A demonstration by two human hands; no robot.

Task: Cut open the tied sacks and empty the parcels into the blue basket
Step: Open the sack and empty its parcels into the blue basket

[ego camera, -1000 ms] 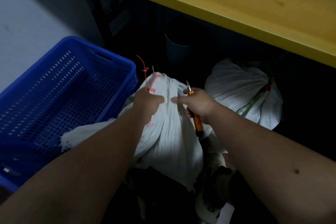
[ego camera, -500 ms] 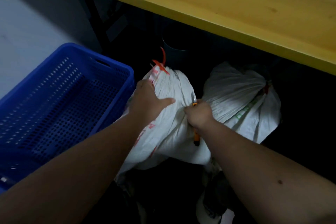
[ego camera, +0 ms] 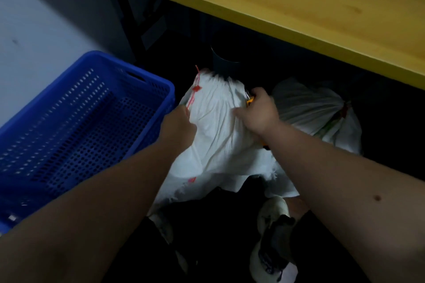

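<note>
Dim floor beneath a yellow wooden tabletop [ego camera: 299,7], seen from my head camera. My left hand [ego camera: 178,127] grips a fold on the near sack [ego camera: 218,135] at its left flank; my right hand [ego camera: 257,112] pinches the cloth on the other side while also holding an orange-handled cutter [ego camera: 250,99] (blade tip barely visible). The sack stands between both hands, its long axis running up and away to the neck with the red tie [ego camera: 197,87]. The blue basket [ego camera: 142,80] lies just beside it on the left, so the left hand is the nearer, and tipping should go that way. Woven white fabric, creased and limp; basket rigid, perforated plastic. A second tied sack [ego camera: 315,110] rests behind on the right
</note>
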